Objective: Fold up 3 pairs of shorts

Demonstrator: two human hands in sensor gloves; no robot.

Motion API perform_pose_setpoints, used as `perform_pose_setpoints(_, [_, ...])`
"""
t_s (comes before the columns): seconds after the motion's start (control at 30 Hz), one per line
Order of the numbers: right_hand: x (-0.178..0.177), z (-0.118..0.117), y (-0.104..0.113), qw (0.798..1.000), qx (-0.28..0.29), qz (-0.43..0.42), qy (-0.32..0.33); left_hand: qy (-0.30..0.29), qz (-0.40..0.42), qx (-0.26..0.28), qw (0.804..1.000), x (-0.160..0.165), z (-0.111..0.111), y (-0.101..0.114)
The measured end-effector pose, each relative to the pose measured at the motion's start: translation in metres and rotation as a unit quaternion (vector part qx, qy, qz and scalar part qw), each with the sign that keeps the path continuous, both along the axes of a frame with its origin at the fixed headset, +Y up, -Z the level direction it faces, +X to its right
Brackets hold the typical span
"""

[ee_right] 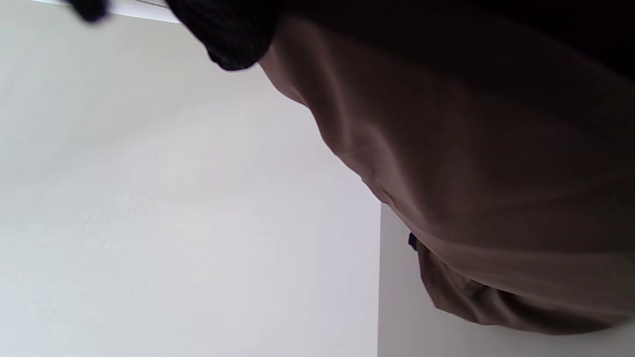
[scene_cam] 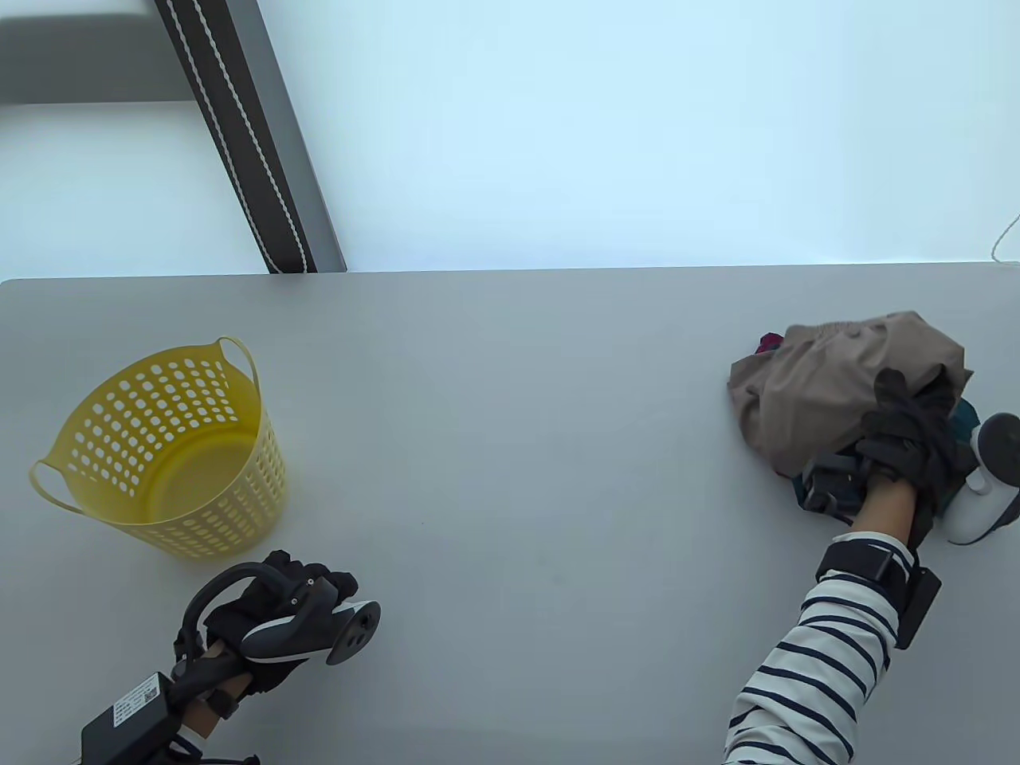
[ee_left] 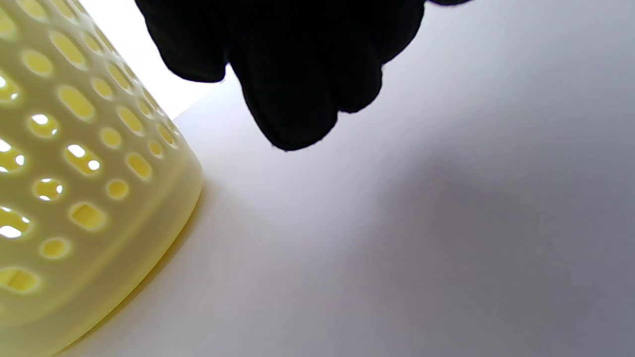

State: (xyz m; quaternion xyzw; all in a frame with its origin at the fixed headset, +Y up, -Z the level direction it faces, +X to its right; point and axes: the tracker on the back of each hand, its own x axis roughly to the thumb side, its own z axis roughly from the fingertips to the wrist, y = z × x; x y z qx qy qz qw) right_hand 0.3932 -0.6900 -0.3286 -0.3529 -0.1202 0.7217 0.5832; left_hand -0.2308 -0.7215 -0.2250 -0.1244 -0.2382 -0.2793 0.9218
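Observation:
A crumpled pile of shorts lies at the right of the grey table (scene_cam: pixel 510 478). Tan shorts (scene_cam: pixel 821 382) lie on top, and they fill the right half of the right wrist view (ee_right: pixel 471 163). Beneath them a teal pair (scene_cam: pixel 966 418) peeks out, with a scrap of a dark red pair (scene_cam: pixel 769 343) at the back. My right hand (scene_cam: pixel 900 402) sits on the pile's near side, its gloved fingers (ee_right: pixel 233 34) dug into the tan fabric and gripping it. My left hand (scene_cam: pixel 319 586) rests near the front left edge, with its fingers (ee_left: pixel 292 74) loosely curled and holding nothing.
A yellow perforated basket (scene_cam: pixel 167 446) stands at the table's left, just beyond my left hand, and its wall (ee_left: pixel 74 198) shows close in the left wrist view. The table's far edge runs across the middle of the table view.

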Motion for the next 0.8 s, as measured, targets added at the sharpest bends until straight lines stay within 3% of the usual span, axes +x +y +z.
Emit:
perform_pose_setpoints(0.03, [0.005,0.007,-0.016,0.996,-0.08,0.033,-0.028,0.0,-0.001,0.0,1.0,0.0,0.0,0.0])
perform_pose_setpoints(0.07, [0.006,0.01,-0.021,0.992,-0.112,0.042,-0.034,0.001,-0.001,-0.001,1.0,0.0,0.0,0.0])
perform_pose_setpoints(0.13, [0.013,0.024,-0.049,0.964,-0.254,0.082,-0.001,0.002,-0.001,-0.003,1.0,0.0,-0.001,-0.001])
perform_pose_setpoints(0.23, [0.013,0.028,-0.062,0.946,-0.295,0.133,0.016,0.003,-0.004,-0.008,1.0,0.0,-0.001,-0.002])
perform_pose_setpoints(0.3, [0.012,0.026,-0.064,0.921,-0.341,0.183,0.049,0.003,-0.006,-0.01,1.0,0.0,-0.002,-0.002])
perform_pose_setpoints(0.43, [0.011,0.025,-0.06,0.932,-0.328,0.139,0.068,0.007,-0.007,-0.005,1.0,-0.001,-0.002,0.0])
perform_pose_setpoints(0.57, [0.011,0.025,-0.039,0.945,-0.301,0.088,0.095,0.013,-0.006,0.009,1.0,-0.004,-0.003,0.005])
perform_pose_setpoints(0.7, [-0.003,0.023,0.014,0.923,-0.294,0.214,0.126,0.028,-0.006,0.031,0.999,-0.011,-0.008,0.015])
perform_pose_setpoints(0.8, [-0.03,0.024,0.053,0.919,-0.208,0.297,0.155,0.046,0.008,0.063,0.997,-0.019,-0.013,0.03])
